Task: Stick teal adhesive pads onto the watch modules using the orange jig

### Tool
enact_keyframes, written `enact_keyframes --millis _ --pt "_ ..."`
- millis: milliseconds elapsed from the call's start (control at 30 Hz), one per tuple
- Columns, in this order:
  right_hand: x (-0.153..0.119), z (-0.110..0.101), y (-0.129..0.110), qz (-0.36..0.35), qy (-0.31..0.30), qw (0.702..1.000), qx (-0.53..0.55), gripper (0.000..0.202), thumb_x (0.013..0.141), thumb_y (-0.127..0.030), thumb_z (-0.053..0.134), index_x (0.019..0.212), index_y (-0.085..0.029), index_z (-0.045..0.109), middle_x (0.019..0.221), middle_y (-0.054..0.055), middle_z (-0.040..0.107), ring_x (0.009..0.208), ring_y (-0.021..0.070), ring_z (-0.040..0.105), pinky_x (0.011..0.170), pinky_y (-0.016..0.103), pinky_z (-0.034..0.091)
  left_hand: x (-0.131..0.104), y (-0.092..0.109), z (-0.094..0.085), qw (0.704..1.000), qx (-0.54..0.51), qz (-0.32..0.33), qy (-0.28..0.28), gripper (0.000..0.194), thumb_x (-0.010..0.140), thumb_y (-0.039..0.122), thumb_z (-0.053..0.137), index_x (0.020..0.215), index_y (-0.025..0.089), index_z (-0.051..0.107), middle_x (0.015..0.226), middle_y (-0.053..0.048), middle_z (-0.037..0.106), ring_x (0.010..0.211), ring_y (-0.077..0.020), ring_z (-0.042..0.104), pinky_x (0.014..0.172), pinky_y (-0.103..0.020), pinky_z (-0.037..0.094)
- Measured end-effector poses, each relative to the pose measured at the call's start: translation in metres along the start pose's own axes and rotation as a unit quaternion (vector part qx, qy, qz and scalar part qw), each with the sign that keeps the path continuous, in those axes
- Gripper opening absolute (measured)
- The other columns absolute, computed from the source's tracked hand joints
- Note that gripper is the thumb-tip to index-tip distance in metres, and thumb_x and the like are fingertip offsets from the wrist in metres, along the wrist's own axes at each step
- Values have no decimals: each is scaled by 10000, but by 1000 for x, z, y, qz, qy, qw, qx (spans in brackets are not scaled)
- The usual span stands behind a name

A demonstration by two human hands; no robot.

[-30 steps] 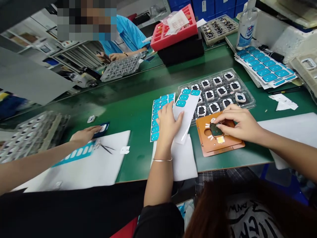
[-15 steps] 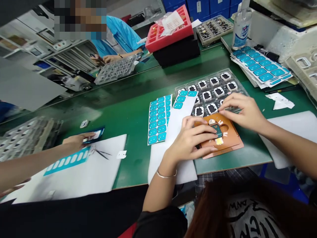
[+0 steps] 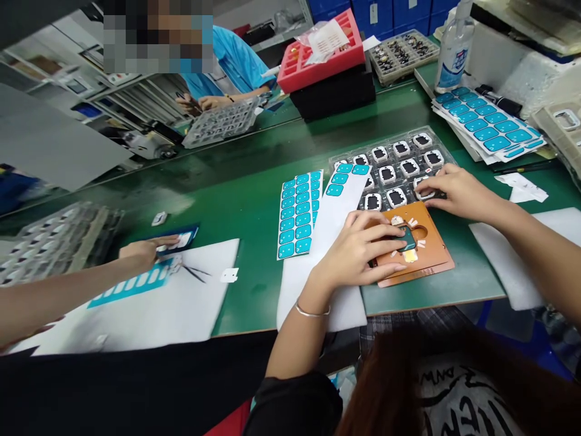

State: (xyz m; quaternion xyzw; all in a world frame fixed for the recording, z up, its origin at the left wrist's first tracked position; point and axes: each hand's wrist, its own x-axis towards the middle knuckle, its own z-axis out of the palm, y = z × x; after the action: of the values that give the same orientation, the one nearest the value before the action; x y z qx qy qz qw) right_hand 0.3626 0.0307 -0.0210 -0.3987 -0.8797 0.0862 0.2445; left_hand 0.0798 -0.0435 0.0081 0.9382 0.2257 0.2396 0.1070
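Note:
My left hand [image 3: 363,251], with a thin bracelet at the wrist, lies over the left side of an orange fixture plate [image 3: 433,242]. Its fingers are stretched out, and their tips rest on a dark teal rounded plate [image 3: 408,238] seated in the fixture. Small white tabs and a yellow square surround that plate. At the near right of a clear plastic tray [image 3: 408,134], my right hand [image 3: 456,191] has thumb and fingertips around a white rounded frame with a black centre [image 3: 424,189]. Similar frames fill the tray's other pockets.
Sheets of teal stickers [image 3: 294,218] lie left of the tray on white foam [image 3: 295,297]. More sheets [image 3: 492,124] sit far right by a clear bottle [image 3: 454,54]. A co-worker's arm [image 3: 91,278] reaches in at left; another person [image 3: 231,60] sits opposite beside a red tray [image 3: 320,54].
My right hand has moved from the fixture's upper edge to a white frame in the tray. My left hand stays on the teal plate. The whole view has shifted slightly.

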Motion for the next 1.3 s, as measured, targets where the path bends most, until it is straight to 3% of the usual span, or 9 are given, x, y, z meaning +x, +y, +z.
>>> enact_keyframes --millis 100,233,367,567,800,1100,1200,1300 --pt "2 -11 -13 -13 21 998 54 235 914 -329 569 1079 -272 726 914 53 731 873 264 627 748 410 477 -1 0 0 1000 10 -3 -3 316 899 483 598 1075 250 718 1171 -36 724 1149 -268 537 973 -460 388" --pt "-3 -29 -53 12 83 991 108 234 950 -319 541 1046 -243 740 930 37 741 808 210 677 723 350 521 -1 1 -1 1000 23 -1 1 346 913 497 574 1092 235 714 1164 -43 723 1156 -264 530 969 -453 399" --pt "-13 -39 -79 2 48 989 143 208 931 -322 582 1007 -219 746 820 20 753 599 160 655 564 293 498 -1 1 -1 1000 30 8 2 344 915 491 578 1100 232 708 1160 -42 723 1147 -261 529 957 -447 405" --pt "-13 -44 -71 -62 -9 995 78 253 948 -308 520 851 -214 734 710 9 700 541 145 594 535 306 438 -2 1 -3 999 29 15 5 322 907 455 600 1108 225 701 1174 -45 715 1145 -259 522 956 -445 412" --pt "-12 -35 -71 -26 63 997 37 349 885 -499 633 962 -171 722 993 93 710 878 256 670 735 378 526 -2 3 -4 1000 30 6 -4 321 900 445 617 1133 238 692 1178 -41 712 1144 -251 529 962 -437 415" --pt "-18 -26 -67 -43 69 996 -30 286 919 -421 600 858 -210 782 1053 68 748 840 262 672 778 439 537 -2 5 -4 999 42 9 6 302 904 443 615 1107 233 694 1154 -31 721 1118 -240 539 945 -424 425" --pt "-17 -27 -72 -44 69 997 -1 278 915 -419 614 872 -204 785 1038 62 752 815 247 647 755 421 540 -2 7 -4 997 60 -22 43 417 857 531 654 1152 237 668 1133 -36 725 1085 -246 544 929 -436 421" --pt "-16 -27 -82 -73 40 995 56 232 913 -377 631 901 -202 782 1082 40 744 823 232 595 730 385 540 -1 8 -4 986 81 -72 124 554 790 579 713 1207 222 633 1141 -60 714 1058 -250 526 920 -442 427"
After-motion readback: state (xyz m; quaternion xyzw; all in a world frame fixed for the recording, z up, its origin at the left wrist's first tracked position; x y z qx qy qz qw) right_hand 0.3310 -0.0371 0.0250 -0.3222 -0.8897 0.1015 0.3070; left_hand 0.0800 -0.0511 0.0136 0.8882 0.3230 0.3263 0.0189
